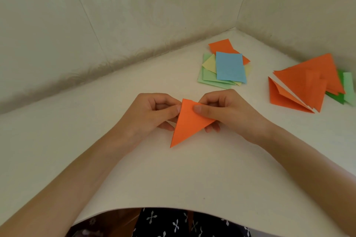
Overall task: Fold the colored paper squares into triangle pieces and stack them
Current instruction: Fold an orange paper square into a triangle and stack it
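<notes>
Pinching the left edge of the triangle near its top corner, the left hand [154,113] has its thumb over the paper and its fingers curled behind. The triangle [189,123], orange, sits between the two hands: wide end up at the fingertips, long point running down toward the wrists. Whether that point touches the table [173,179] cannot be told. The right hand [227,113] is clamped on the upper right edge, thumb flat on the face, fingers curled beneath, two fingertips showing below the edge. Judgement on handling: thin paper, very light, limp across the face, stiffer along the fold line; it takes a crease for good and will dent or tear if tugged; the layers may slide on each other. Best hold is at the edges near a corner, thumb above and finger below, so the layers stay aligned; keep off the mid-face. Beyond the right hand's knuckles lies a loose pile of squares [225,65], blue on top, with green, yellow and orange under it. Further right of that hand, well apart, is the stack [304,86] of folded orange triangles over green pieces. Judged: this piece goes there next.
</notes>
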